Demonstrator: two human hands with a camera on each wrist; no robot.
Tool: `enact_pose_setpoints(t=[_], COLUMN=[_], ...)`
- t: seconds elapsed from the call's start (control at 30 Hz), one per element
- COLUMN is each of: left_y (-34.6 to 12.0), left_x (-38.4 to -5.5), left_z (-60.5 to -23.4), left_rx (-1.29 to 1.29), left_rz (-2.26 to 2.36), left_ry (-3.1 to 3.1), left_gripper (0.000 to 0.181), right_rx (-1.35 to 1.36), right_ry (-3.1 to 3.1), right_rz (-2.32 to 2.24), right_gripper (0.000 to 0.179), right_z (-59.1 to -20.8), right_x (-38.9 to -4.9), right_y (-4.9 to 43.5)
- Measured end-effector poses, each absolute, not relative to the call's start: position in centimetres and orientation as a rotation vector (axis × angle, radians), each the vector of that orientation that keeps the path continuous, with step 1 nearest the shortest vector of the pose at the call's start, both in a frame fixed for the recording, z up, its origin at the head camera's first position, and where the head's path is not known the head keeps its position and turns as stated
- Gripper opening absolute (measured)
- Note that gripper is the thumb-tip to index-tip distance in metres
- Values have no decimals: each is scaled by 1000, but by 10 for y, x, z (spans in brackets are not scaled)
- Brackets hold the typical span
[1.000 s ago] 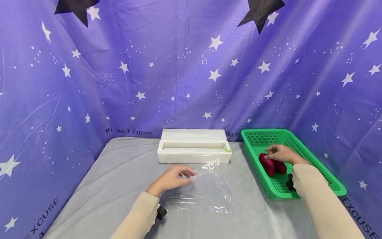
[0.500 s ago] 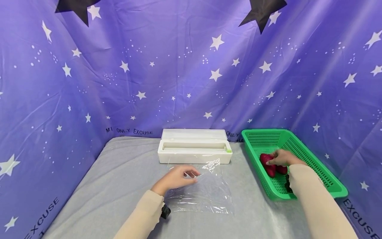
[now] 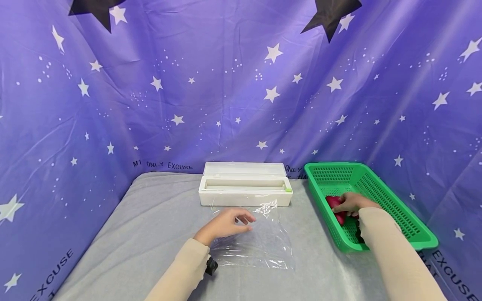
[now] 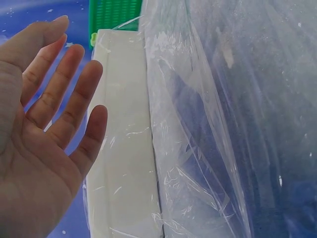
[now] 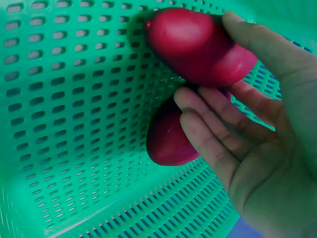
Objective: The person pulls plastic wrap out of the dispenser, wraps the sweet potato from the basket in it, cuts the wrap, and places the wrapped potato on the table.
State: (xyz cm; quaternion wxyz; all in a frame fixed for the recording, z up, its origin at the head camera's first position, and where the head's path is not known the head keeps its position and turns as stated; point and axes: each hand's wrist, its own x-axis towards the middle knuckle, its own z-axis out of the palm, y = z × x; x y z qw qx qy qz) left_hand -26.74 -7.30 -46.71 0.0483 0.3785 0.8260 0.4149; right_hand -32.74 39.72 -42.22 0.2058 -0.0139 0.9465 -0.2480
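My right hand [image 3: 354, 203] reaches down into the green basket [image 3: 395, 196] and grips a dark red, smooth, oblong vegetable, like a sweet potato [image 5: 193, 47]. In the right wrist view its thumb lies on top and the fingers curl beneath. A second dark red oblong piece [image 5: 171, 134] lies just below, behind the fingertips. My left hand [image 3: 227, 225] hovers over a sheet of clear cling film [image 3: 263, 248], its fingers loosely bent with nothing between them. The film runs out of a white cling film dispenser box [image 3: 244, 198] and over its front.
The dispenser's lid [image 3: 244, 169] stands raised at the back, with a small green slider [image 3: 288, 190] at the box's right end. A grey cloth [image 3: 158, 217] covers the table. Purple star-patterned curtains [image 3: 226, 104] close off the back and sides.
My right hand has lowered onto the nearer red vegetable and taken hold of it, shifting it slightly. The left hand has drifted a little to the right over the film.
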Motion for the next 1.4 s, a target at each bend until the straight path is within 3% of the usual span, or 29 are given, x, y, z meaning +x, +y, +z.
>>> enact_pose_setpoints(t=[0.33, 0.67, 1.4], left_y=[-69, -64, -53], left_x=[-267, -271, -275], left_z=[-469, -468, -462], left_rx=[1168, 1133, 1094], left_rz=[1250, 1215, 1250], left_ry=[2500, 2504, 2475], left_gripper=[26, 27, 27], right_rx=[-42, -95, -254], right_ry=[2623, 2563, 2610], right_rz=[-763, -858, -931], right_gripper=[79, 69, 74], right_z=[-426, -410, -376], right_x=[-328, -321, -314], right_y=[399, 399, 407])
